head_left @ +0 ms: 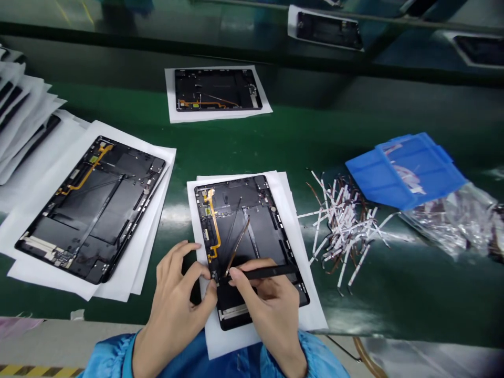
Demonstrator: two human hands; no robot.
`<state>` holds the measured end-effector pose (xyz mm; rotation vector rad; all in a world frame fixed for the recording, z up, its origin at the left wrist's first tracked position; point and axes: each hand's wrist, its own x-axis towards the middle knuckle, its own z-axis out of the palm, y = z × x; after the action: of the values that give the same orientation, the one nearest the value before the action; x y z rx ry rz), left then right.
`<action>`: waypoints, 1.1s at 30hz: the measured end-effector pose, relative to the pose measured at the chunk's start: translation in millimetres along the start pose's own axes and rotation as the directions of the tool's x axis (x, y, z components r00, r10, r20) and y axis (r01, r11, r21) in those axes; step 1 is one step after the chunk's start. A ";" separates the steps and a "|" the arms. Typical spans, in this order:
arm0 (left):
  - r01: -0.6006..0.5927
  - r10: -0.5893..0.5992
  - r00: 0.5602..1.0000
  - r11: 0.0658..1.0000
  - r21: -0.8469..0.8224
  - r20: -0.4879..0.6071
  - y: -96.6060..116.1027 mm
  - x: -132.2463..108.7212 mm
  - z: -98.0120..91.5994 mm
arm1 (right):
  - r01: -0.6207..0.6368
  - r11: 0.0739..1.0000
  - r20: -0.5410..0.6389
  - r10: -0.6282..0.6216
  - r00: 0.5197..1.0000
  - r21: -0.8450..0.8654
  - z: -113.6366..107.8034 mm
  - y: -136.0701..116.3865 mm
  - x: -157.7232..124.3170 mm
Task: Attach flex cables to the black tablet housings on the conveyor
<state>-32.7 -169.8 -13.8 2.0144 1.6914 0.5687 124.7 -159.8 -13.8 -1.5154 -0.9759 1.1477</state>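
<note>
In front of me an open black tablet housing (pixel 271 239) lies on white paper sheets (pixel 313 310). An orange flex cable (pixel 214 226) runs along its left side, and a thin brown strip cable (pixel 238 242) stands up slantwise from its inside. My right hand (pixel 271 299) grips slim black tweezers (pixel 268 272) like a pen, their tip low at the housing's left edge. My left hand (pixel 183 289) is at that same edge, thumb and forefinger pinched close to the tip. Whatever lies between those fingertips is too small to make out.
A heap of white and brown strip cables (pixel 346 226) lies to the right, by a blue bin (pixel 425 170) and clear plastic bags (pixel 452 220). Another open housing (pixel 94 210) rests at left, near stacked papered units (pixel 23 115). A further housing (pixel 218 89) sits behind.
</note>
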 end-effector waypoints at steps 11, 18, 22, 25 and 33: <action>-0.041 0.040 0.999 0.996 0.078 0.013 -0.2 3.7 1.7 | 0.020 0.999 0.030 -0.019 0.999 -0.043 -1.8 1.3 -0.1; -0.053 0.051 0.998 0.994 0.093 0.030 -0.6 4.1 1.1 | -0.018 1.000 0.042 0.019 0.999 -0.019 -1.2 2.6 -0.6; -0.057 0.053 0.998 0.993 0.103 0.041 -2.4 4.0 1.8 | -0.019 1.000 0.053 0.019 0.998 -0.006 -1.9 2.9 -0.4; -0.052 0.049 0.998 0.994 0.101 0.040 -3.2 3.5 2.3 | -0.027 1.000 0.058 0.026 0.998 0.008 -3.0 2.3 0.3; -0.037 0.033 0.998 0.995 0.096 0.051 -2.3 2.7 0.9 | -0.034 0.999 0.091 0.033 0.995 0.016 -4.2 1.6 1.4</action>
<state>-33.6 -166.9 -15.8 2.1121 1.6876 0.4527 129.1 -159.7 -15.2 -1.4817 -1.0019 1.2549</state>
